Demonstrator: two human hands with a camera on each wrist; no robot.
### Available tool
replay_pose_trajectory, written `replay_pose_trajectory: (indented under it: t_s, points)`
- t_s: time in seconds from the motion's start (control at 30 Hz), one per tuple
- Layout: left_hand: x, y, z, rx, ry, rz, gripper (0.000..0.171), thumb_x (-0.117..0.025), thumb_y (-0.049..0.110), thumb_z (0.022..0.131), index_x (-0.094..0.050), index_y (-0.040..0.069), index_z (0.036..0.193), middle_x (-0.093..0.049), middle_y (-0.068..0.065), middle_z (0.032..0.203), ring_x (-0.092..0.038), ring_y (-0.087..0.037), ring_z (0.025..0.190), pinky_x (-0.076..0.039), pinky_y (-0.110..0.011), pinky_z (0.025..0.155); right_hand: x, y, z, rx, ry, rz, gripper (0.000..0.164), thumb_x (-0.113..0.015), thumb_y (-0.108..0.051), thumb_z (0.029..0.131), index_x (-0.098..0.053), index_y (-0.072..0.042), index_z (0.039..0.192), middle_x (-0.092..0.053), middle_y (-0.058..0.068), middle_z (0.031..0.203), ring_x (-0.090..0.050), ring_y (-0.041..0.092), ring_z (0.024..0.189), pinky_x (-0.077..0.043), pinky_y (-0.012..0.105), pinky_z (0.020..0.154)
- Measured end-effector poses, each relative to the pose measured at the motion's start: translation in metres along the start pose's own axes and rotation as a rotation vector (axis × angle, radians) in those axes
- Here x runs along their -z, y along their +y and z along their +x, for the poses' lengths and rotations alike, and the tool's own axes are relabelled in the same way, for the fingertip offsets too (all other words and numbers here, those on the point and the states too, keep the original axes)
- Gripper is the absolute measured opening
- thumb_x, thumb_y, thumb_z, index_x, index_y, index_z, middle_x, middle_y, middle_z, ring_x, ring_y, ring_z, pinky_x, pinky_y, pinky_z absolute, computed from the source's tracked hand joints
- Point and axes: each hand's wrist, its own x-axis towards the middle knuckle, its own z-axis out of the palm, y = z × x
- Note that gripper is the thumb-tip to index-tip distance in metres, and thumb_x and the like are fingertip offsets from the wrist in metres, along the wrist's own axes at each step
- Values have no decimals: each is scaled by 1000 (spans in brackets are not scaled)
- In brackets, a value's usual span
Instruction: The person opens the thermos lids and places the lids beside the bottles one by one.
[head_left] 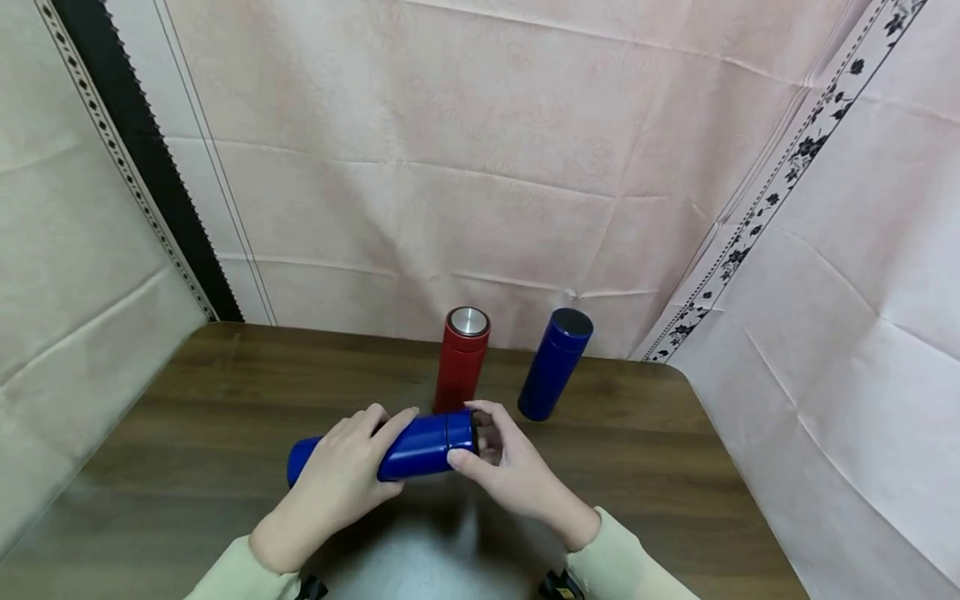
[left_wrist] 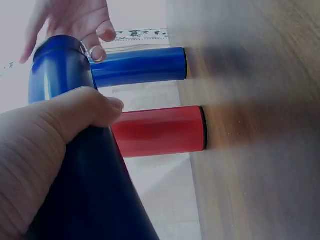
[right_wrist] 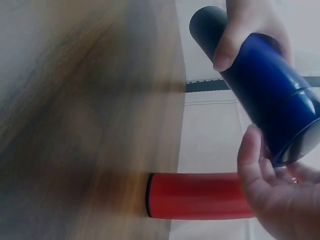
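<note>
A blue thermos flask (head_left: pixel 420 447) is held nearly level above the table, its lid end toward the right. My left hand (head_left: pixel 341 475) grips the body, with the thumb (left_wrist: pixel 95 107) across it in the left wrist view. At the lid end, my right hand (head_left: pixel 517 475) is spread around the rim with loosely bent fingers. Its thumb lies against or very near the lid; firm contact is unclear. In the right wrist view, the flask's end face (right_wrist: pixel 306 144) looks greyish. Behind the held flask stands a red thermos flask (head_left: pixel 459 358) with a silver-topped lid.
A second blue flask (head_left: pixel 555 367) with a dark top stands upright to the right of the red one. Both are near the back of the brown wooden table (head_left: pixel 247 383). Pale cloth (head_left: pixel 480 183) hangs behind the table and along both sides.
</note>
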Motion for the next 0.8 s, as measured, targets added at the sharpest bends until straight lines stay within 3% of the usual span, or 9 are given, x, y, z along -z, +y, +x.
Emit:
replay_pose_trajectory:
  t_s: [0.17,0.43,0.8]
  points:
    - [0,0,0,-20,14,11,90,-92,36,60,-48,19,136,-56,-5,105,-59,-26,90,-51,-49,87,0,-3,1,-89,48,38,51,-62,-40,94,-43,-21,136,-53,9,121,-63,23,88,-57,46,70]
    - [-2,-3,0,-52,36,-5,82,-91,36,62,-51,17,132,-55,-9,119,-54,-30,108,-44,-53,95,3,-19,-3,-150,19,38,45,-62,-35,94,-49,-12,130,-54,12,116,-64,25,83,-56,37,69]
    - [0,-5,-1,-74,49,1,80,-90,36,64,-54,16,132,-57,-3,110,-54,-25,102,-45,-50,94,2,-1,-2,-123,32,36,44,-66,-39,91,-51,-21,129,-57,6,116,-61,24,96,-54,36,77]
